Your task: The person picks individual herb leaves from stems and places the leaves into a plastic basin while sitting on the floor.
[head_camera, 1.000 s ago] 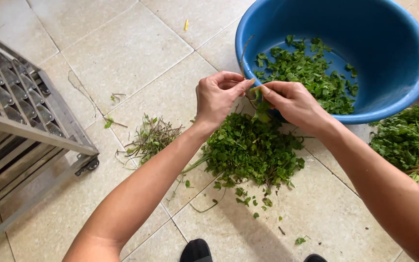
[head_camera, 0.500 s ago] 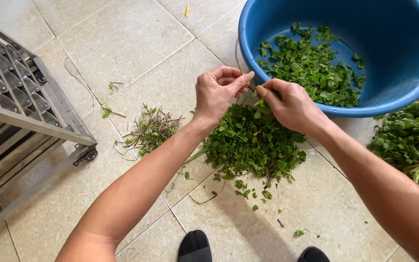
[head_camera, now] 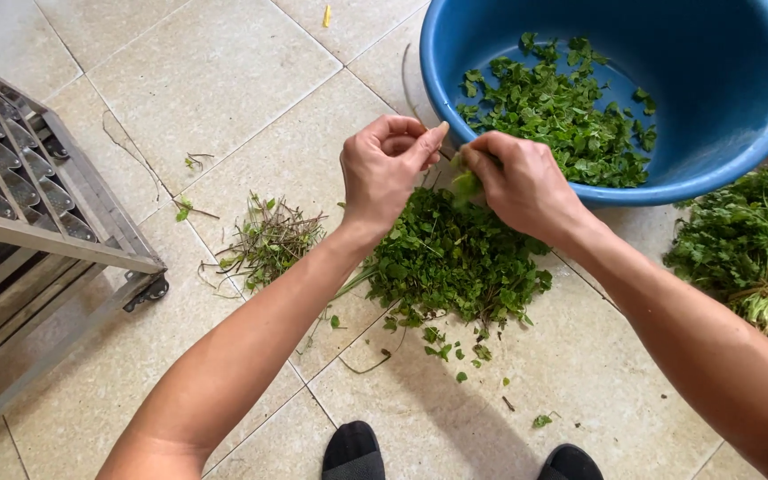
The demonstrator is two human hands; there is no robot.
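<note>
Nearest, at the bottom edge, two dark-socked feet stand on the pale tiled floor, with a few loose green leaves scattered just ahead of them. Both bare forearms reach forward from there.

A little farther on lies a pile of leafy green herbs on the tiles, and to its left, near but apart, a smaller heap of stripped stems. At the left edge stands a grey metal rack on small wheels. Along the right edge lies another bundle of greens with pale stalks showing.

Above the pile, the left hand and the right hand meet, fingertips almost touching. The right hand is closed around a small light-green sprig, which shows between its thumb and fingers just over the top of the pile. The left hand's thumb and forefinger are pinched together near that sprig; whether they actually grip a piece of it cannot be told.

Just beyond the hands sits a large blue basin, its rim close behind the right knuckles. Inside it lies a layer of picked green leaves. Farthest off, a small yellow scrap rests on the floor.
</note>
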